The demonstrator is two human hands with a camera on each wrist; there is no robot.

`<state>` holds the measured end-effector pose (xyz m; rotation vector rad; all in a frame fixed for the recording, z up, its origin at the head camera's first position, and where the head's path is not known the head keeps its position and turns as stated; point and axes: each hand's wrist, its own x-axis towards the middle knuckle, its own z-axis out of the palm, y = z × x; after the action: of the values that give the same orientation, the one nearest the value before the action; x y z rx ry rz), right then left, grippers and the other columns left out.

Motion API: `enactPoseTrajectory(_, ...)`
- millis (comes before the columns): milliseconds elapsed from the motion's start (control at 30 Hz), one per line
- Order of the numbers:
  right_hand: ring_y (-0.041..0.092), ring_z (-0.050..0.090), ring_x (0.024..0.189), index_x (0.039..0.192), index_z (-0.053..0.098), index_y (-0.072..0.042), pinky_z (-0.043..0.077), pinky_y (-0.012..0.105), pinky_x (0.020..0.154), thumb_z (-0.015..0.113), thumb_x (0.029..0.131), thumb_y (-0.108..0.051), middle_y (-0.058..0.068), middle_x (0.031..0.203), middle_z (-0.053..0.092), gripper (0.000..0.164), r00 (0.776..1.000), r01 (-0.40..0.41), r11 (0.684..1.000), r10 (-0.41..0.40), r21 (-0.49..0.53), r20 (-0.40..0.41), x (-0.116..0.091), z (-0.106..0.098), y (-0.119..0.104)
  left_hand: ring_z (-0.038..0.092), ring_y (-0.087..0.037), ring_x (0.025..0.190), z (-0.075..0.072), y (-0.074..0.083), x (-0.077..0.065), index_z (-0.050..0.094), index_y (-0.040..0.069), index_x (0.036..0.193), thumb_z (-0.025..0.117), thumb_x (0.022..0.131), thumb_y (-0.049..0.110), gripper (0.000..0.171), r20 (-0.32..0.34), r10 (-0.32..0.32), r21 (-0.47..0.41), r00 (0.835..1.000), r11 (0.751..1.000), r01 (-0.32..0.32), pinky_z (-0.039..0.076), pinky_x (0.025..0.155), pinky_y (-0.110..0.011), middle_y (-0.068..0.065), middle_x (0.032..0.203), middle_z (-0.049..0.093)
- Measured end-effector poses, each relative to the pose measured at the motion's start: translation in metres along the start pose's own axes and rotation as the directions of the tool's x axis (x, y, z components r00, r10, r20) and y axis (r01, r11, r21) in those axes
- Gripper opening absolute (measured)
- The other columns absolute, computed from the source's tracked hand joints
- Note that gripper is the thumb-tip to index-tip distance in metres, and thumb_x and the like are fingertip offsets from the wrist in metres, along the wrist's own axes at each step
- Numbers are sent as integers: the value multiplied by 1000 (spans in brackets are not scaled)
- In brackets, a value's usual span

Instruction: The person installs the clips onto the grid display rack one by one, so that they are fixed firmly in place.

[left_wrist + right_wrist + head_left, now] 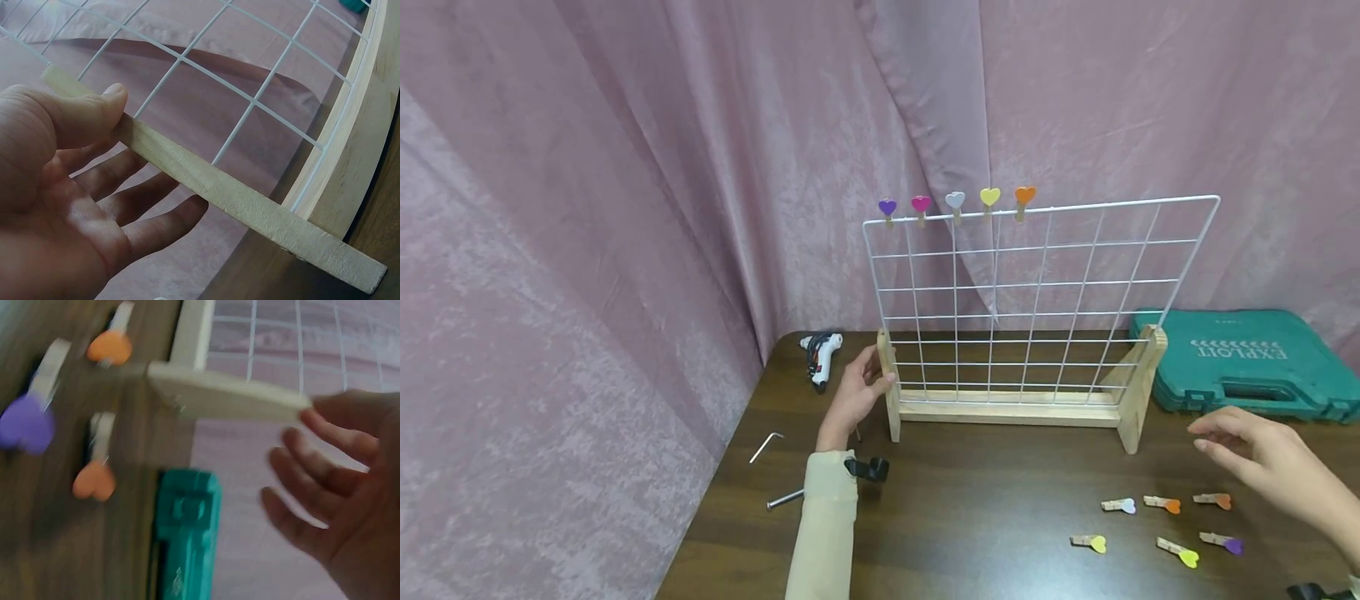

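Note:
A white wire grid point(1030, 287) stands upright in a wooden stand point(1007, 412). My left hand point(859, 392) grips the stand's left upright point(212, 181), thumb along the near edge and fingers on its far side. Heart-topped clothespins in purple point(887, 208), pink point(921, 204), white point(955, 201), yellow point(990, 198) and orange point(1026, 197) are clipped along the grid's top left. My right hand point(1262, 462) hovers to the right of the stand, fingers loosely bent with nothing between them. More heart clothespins lie below it, including a purple one point(28, 422); the right wrist view is blurred.
A green tool case point(1240, 354) sits behind my right hand. At the table's left are a white glue gun point(823, 358), an L-shaped hex key point(765, 446) and a metal bolt point(786, 500), partly hidden by my left sleeve. A pink curtain point(805, 167) hangs behind the table.

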<state>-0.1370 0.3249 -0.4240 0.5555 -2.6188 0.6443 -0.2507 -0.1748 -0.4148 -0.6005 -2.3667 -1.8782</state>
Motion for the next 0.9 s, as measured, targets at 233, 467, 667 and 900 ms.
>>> enactPoseTrajectory(233,5,57,77,94,66,-9,49,29,60,78,70,-14,-6,89,62,27,923,-88,995,101,-52,371,-20,10,30,42,-33,123,-1,1,-2,40,-5,133,57,88,-3,49,16,-3,-2,1000,1000,3,34,102,-44,-20,132,48)
enactPoseTrajectory(467,29,61,82,98,66,-3,51,42,67,77,68,-10,3,92,62,32,831,-194,979,198,-63,520,-24,16,45,44,-31,122,0,1,-2,41,-6,132,57,87,-3,48,14,12,0,1000,1000,-12,36,101,-43,-20,131,49)
enactPoseTrajectory(667,19,59,74,91,67,-10,50,39,62,77,70,-12,-2,84,58,23,835,-176,981,191,-78,516,-24,24,49,44,-29,123,0,-1,-1,41,-5,133,58,88,-2,48,13,1,9,1000,1000,-1,36,101,-40,-17,132,49)
enactPoseTrajectory(900,5,44,62,72,58,-22,40,31,55,78,66,-7,-11,70,53,26,830,-157,981,195,-116,522,-23,30,50,42,-28,125,0,0,-2,40,-3,134,58,88,-1,49,14,-24,7,1000,1000,24,35,102,-38,-17,134,48)
